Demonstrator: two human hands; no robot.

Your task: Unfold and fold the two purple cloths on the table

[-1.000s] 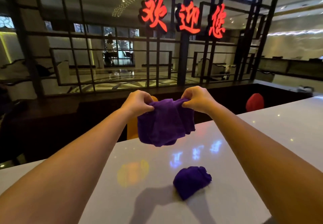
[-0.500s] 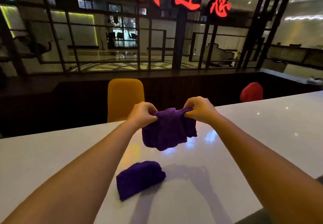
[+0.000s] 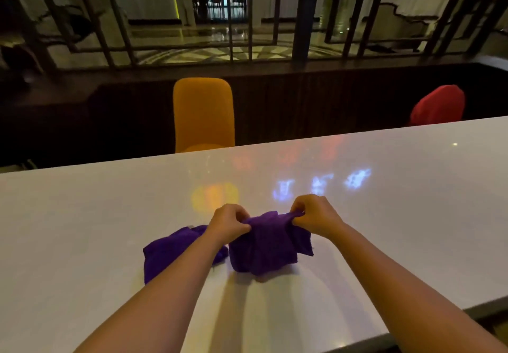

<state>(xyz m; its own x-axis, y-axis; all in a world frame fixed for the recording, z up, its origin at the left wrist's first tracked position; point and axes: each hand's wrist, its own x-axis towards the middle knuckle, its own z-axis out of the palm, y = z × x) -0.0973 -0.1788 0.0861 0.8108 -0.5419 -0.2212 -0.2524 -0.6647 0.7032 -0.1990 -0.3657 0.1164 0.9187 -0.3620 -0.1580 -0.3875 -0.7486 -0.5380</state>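
Observation:
Both hands pinch the top edge of one purple cloth (image 3: 264,248), which hangs bunched and partly folded with its lower end at or just above the white table (image 3: 110,215). My left hand (image 3: 229,222) grips its left corner and my right hand (image 3: 314,216) grips its right corner. A second purple cloth (image 3: 170,251) lies crumpled on the table to the left, partly hidden behind my left forearm.
An orange chair (image 3: 203,113) stands behind the table's far edge, and a red chair (image 3: 438,105) further right. A dark lattice screen (image 3: 242,22) runs behind them. The table's near edge cuts across the lower right.
My hands have lowered the held cloth toward the table, near the lying cloth. The camera has tilted down, so the red neon signs have left the view.

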